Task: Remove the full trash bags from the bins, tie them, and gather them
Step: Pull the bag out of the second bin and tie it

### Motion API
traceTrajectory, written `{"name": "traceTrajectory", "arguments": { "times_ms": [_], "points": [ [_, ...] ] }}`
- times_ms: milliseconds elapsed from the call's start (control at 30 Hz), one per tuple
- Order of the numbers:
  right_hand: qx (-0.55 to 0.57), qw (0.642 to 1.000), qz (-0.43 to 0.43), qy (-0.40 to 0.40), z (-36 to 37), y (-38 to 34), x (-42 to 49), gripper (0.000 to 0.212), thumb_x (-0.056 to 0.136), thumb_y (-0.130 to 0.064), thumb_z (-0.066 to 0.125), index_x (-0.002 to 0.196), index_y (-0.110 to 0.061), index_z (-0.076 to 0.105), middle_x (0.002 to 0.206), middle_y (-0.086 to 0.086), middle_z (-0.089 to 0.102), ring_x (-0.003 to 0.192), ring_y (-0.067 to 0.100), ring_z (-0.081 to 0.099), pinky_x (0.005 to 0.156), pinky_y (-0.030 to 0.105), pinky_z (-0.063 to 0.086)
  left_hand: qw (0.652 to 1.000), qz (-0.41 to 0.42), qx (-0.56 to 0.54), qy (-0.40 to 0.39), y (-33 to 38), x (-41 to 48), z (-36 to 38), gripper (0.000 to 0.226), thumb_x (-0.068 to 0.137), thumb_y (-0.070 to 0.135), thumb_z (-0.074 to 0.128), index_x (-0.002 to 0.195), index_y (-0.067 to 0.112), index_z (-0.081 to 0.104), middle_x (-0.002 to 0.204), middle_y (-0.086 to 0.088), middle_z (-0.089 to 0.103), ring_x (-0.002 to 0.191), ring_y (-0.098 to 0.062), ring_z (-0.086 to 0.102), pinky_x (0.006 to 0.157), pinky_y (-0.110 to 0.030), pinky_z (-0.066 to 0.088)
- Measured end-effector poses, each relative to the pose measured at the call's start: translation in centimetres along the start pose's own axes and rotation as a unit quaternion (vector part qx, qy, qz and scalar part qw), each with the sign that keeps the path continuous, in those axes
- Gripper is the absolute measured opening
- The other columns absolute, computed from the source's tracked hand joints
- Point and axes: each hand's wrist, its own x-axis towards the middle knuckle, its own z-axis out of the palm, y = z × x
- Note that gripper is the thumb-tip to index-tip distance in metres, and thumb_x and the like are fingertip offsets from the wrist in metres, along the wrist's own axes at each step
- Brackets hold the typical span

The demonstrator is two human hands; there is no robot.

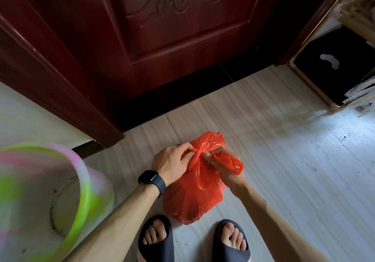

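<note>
A full red trash bag (192,192) sits on the pale wood-look floor just in front of my feet. Its neck is twisted into a knot between my hands. My left hand (172,161), with a dark watch on the wrist, pinches one red handle at the knot. My right hand (220,167) grips the other handle, whose loop sticks out to the right. A pink and green plastic bin (81,172) stands at the lower left, without a bag and empty inside.
A dark red carved door (162,38) and its frame stand right behind the bag. A black box with a light wooden frame (334,68) sits at the right wall. My feet in dark slippers (156,239) flank the bag's near side.
</note>
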Motion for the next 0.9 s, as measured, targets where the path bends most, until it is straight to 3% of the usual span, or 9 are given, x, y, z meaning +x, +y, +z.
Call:
{"name": "traceTrajectory", "arguments": {
  "times_ms": [133,200,300,400,500,567,700,800,900],
  "points": [
    [-0.031,0.999,0.033,0.010,-0.9,-0.3,-0.1,0.032,0.077,-0.037,0.084,0.079,-0.010,0.067,0.082,0.013,0.071,0.080,0.034,0.069,0.080,0.053,0.056,0.973,0.132,0.171,0.084,-1.9,-0.2,0.1,0.022,0.098,0.044,0.038,0.097,0.031,0.055,0.087,0.011,0.070,0.074,-0.015,0.069,0.070,-0.032,0.042],
    [-0.026,0.999,0.038,0.025,-2.7,0.1,-0.1,0.040,0.072,-0.043,0.086,0.077,-0.007,0.067,0.074,0.009,0.070,0.070,0.022,0.066,0.077,0.051,0.056,0.966,0.130,0.205,0.086,-3.9,-0.6,-0.1,0.015,0.097,0.039,0.042,0.092,0.029,0.053,0.080,0.009,0.067,0.066,-0.016,0.068,0.067,-0.034,0.042],
    [-0.030,0.998,0.053,0.014,-4.8,0.5,-0.7,0.049,0.066,-0.054,0.085,0.076,-0.009,0.070,0.074,0.013,0.071,0.069,0.021,0.065,0.070,0.047,0.055,0.968,0.110,0.221,0.047,-5.1,-1.8,-0.1,0.004,0.091,0.030,0.054,0.091,0.028,0.051,0.076,0.006,0.064,0.065,-0.019,0.068,0.065,-0.034,0.041],
    [-0.046,0.996,0.076,-0.014,-4.9,0.4,-1.0,0.027,0.079,-0.032,0.081,0.080,-0.007,0.072,0.075,0.009,0.072,0.069,0.023,0.066,0.067,0.038,0.055,0.982,0.072,0.173,0.002,-4.1,-2.2,-0.3,0.010,0.086,0.032,0.053,0.096,0.031,0.054,0.090,0.009,0.066,0.086,-0.020,0.066,0.072,-0.036,0.043],
    [-0.037,0.997,0.073,-0.008,-4.7,-0.4,0.1,0.019,0.083,-0.022,0.079,0.083,-0.004,0.071,0.074,0.009,0.071,0.065,0.021,0.064,0.067,0.040,0.053,0.989,0.099,0.095,0.054,-2.9,-2.0,-0.9,0.043,0.079,0.041,0.056,0.120,0.029,0.056,0.125,0.008,0.058,0.114,-0.019,0.055,0.094,-0.037,0.045],
    [-0.027,0.997,0.075,0.004,-4.0,-1.2,1.1,0.021,0.085,-0.019,0.077,0.079,-0.002,0.069,0.069,0.008,0.067,0.064,0.021,0.060,0.065,0.036,0.051,0.987,0.132,0.067,0.064,-1.4,-1.4,-1.2,0.065,0.080,0.053,0.055,0.137,0.022,0.049,0.145,0.004,0.046,0.132,-0.017,0.042,0.109,-0.037,0.035],
    [-0.005,0.998,0.070,0.001,-2.3,-3.8,3.4,0.008,0.084,-0.015,0.077,0.080,-0.010,0.072,0.073,0.007,0.069,0.069,0.021,0.064,0.068,0.037,0.052,0.963,0.164,0.183,-0.109,0.8,1.1,1.0,0.097,0.076,0.083,0.033,0.153,0.025,0.024,0.164,0.006,0.012,0.152,-0.018,0.000,0.122,-0.047,0.004],
    [0.044,0.995,0.083,0.015,-1.7,-5.6,5.3,0.004,0.085,-0.014,0.075,0.085,-0.012,0.072,0.078,0.007,0.072,0.075,0.024,0.069,0.076,0.042,0.056,0.935,0.179,0.251,-0.174,-0.5,2.8,3.7,0.090,0.077,0.081,0.031,0.149,0.028,0.027,0.165,0.004,0.005,0.151,-0.023,-0.012,0.119,-0.056,-0.004],
    [0.069,0.991,0.103,0.053,-1.2,-6.6,7.3,0.013,0.094,-0.019,0.065,0.084,-0.016,0.073,0.069,-0.001,0.066,0.061,0.014,0.063,0.066,0.036,0.053,0.948,0.155,0.231,-0.151,-2.3,3.4,5.5,0.079,0.078,0.076,0.037,0.142,0.029,0.038,0.164,0.004,0.011,0.152,-0.022,-0.006,0.117,-0.061,0.002]
  ]
}}
